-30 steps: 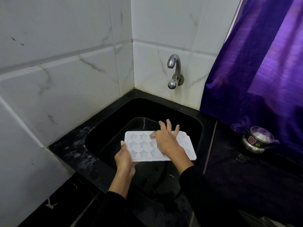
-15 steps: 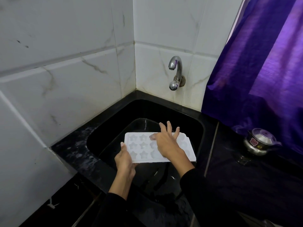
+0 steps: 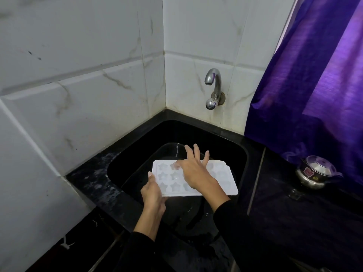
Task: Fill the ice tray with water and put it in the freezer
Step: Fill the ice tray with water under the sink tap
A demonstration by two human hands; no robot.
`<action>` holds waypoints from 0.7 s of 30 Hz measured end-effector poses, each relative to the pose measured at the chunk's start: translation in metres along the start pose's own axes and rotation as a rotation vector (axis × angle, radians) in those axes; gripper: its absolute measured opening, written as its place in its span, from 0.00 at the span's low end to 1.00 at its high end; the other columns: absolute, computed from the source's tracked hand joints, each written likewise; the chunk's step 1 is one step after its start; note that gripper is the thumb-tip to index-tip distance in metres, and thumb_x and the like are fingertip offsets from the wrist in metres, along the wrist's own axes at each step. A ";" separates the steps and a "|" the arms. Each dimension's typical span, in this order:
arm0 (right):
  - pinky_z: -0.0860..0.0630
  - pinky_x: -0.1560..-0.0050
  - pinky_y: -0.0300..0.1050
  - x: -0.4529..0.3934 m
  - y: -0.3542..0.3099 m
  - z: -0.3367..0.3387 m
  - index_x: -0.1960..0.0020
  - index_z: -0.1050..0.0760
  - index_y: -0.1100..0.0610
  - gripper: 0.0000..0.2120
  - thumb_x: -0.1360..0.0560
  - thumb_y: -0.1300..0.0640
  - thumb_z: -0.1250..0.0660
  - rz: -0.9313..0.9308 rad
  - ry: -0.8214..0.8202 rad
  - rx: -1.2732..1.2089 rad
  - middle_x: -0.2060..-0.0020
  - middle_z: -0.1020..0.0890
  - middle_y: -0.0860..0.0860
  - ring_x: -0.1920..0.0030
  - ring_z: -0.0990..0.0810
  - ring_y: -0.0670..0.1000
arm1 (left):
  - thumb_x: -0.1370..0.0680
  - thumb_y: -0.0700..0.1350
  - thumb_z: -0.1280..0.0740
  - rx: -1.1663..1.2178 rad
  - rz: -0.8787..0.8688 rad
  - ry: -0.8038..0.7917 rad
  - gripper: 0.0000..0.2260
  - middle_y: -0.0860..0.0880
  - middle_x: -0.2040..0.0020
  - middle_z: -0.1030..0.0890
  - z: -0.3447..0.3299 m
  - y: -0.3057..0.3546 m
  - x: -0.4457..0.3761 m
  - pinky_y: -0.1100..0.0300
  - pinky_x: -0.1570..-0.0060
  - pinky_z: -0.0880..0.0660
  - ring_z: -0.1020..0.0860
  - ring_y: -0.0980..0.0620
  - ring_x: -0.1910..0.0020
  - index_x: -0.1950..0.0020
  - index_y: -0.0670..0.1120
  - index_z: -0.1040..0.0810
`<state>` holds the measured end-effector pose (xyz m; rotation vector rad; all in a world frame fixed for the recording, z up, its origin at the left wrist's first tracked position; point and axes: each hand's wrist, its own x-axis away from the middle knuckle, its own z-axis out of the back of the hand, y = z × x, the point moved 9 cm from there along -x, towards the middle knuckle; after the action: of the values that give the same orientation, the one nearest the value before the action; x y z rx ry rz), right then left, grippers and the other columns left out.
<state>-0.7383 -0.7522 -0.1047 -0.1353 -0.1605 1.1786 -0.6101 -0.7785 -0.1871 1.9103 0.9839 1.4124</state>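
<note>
A white ice tray (image 3: pixel 225 183) with star-shaped cells is held level over the black sink (image 3: pixel 225 142). My left hand (image 3: pixel 153 193) grips the tray's near left corner, thumb on top. Over the tray's middle lies my right hand (image 3: pixel 194 169), palm down, fingers spread, thumb touching a cell; it covers several cells. A chrome tap (image 3: pixel 213 87) sticks out of the tiled wall above the sink's far side; no water runs from it. Whether the cells hold water I cannot tell.
White marbled tiles (image 3: pixel 88 95) wall in the left and back. A purple curtain (image 3: pixel 314 85) hangs at the right above the black counter (image 3: pixel 294 222), where a small steel pot with a lid (image 3: pixel 314 171) stands.
The view has tilted up a little, so hands and tray sit slightly lower in frame. The grip on the tray and the spread right hand are unchanged.
</note>
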 end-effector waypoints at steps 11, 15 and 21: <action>0.65 0.29 0.70 -0.001 -0.004 -0.006 0.33 0.27 0.49 0.31 0.30 0.73 0.32 0.011 -0.011 0.096 0.22 0.50 0.58 0.23 0.64 0.63 | 0.18 0.55 0.44 0.024 0.015 0.001 0.15 0.44 0.56 0.19 -0.001 -0.007 0.004 0.50 0.61 0.22 0.19 0.45 0.58 0.56 0.47 0.25; 0.65 0.30 0.70 -0.001 -0.007 -0.010 0.32 0.27 0.48 0.32 0.30 0.73 0.32 0.025 -0.006 0.110 0.23 0.49 0.58 0.23 0.62 0.63 | 0.18 0.55 0.43 0.020 0.012 0.009 0.14 0.44 0.55 0.19 0.002 -0.008 0.001 0.49 0.59 0.21 0.19 0.44 0.57 0.55 0.48 0.25; 0.65 0.30 0.70 -0.001 -0.006 -0.008 0.31 0.28 0.49 0.31 0.29 0.73 0.32 0.021 -0.010 0.126 0.22 0.51 0.58 0.23 0.63 0.63 | 0.18 0.55 0.43 0.011 0.016 0.003 0.14 0.44 0.55 0.19 0.001 -0.009 0.001 0.45 0.53 0.21 0.19 0.45 0.56 0.51 0.46 0.26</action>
<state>-0.7313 -0.7560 -0.1117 -0.0206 -0.0929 1.2070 -0.6114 -0.7723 -0.1940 1.9287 0.9818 1.4226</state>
